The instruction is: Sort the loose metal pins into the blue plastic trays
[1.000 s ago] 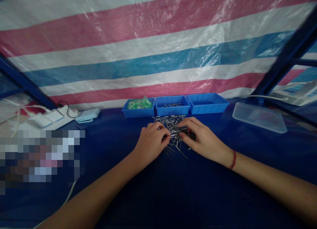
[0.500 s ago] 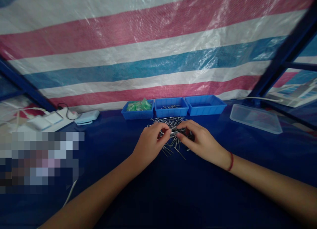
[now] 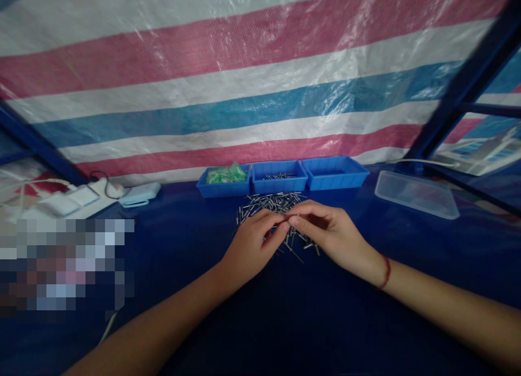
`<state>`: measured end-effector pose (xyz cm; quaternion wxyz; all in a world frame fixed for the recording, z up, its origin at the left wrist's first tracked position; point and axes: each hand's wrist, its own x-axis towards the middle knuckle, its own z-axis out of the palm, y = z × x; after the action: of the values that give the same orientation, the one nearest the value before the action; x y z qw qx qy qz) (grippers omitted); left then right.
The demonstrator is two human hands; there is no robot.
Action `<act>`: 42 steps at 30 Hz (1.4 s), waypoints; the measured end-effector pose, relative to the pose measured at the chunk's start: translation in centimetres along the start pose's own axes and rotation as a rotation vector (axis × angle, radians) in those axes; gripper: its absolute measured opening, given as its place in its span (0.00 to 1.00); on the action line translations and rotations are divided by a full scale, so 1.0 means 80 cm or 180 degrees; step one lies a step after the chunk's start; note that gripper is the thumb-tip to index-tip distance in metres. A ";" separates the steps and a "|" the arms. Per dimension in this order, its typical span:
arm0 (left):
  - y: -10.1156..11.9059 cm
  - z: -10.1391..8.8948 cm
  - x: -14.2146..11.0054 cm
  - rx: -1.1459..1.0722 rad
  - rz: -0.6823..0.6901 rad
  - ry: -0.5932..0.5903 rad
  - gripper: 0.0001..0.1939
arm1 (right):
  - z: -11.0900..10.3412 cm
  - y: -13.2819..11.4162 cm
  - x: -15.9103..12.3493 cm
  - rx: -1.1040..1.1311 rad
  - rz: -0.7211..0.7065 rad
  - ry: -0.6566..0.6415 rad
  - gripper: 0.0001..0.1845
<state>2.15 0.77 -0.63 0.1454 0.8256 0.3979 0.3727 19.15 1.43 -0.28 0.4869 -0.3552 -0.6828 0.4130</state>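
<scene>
A loose heap of blind rivets (image 3: 271,202), thin metal pins with thicker sleeves, lies on the dark blue tabletop (image 3: 260,322). Over its near side, my left hand (image 3: 254,237) pinches a rivet between thumb and index finger. My right hand (image 3: 325,229) meets it from the right, thumb and index finger closed on the same small piece. The fingertips of both hands touch and cover most of that rivet. Several rivets stick out from beneath the hands toward me.
Behind the heap stand three blue bins: the left bin (image 3: 223,189) holds green plastic, the middle bin (image 3: 280,185) some rivets, then the right bin (image 3: 337,179). A clear plastic lid (image 3: 415,194) lies right. A power strip (image 3: 81,199) and light-blue device (image 3: 140,194) sit left.
My hands have come together, the right fingertips closing against the left ones. My left hand has shifted slightly right and down, uncovering more rivets at the heap's left side.
</scene>
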 end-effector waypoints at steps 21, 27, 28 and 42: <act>0.005 -0.003 -0.002 -0.0150 -0.0036 0.0598 0.01 | 0.001 -0.003 -0.002 -0.0235 0.0024 0.0112 0.07; 0.007 -0.009 -0.002 -0.0051 0.0077 0.0647 0.01 | 0.000 -0.002 -0.002 -0.0556 -0.0293 -0.0098 0.07; 0.007 -0.010 -0.002 -0.0038 0.0089 0.0650 0.02 | 0.000 -0.002 -0.004 -0.0647 -0.0375 -0.0161 0.07; 0.003 -0.018 -0.007 0.0026 -0.0168 0.0512 0.08 | -0.019 0.009 0.107 -0.2669 -0.0770 0.0607 0.17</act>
<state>1.04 0.11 0.20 0.1194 0.7828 0.4315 0.4323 18.31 9.67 2.53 0.4064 -0.4760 -0.7799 0.0060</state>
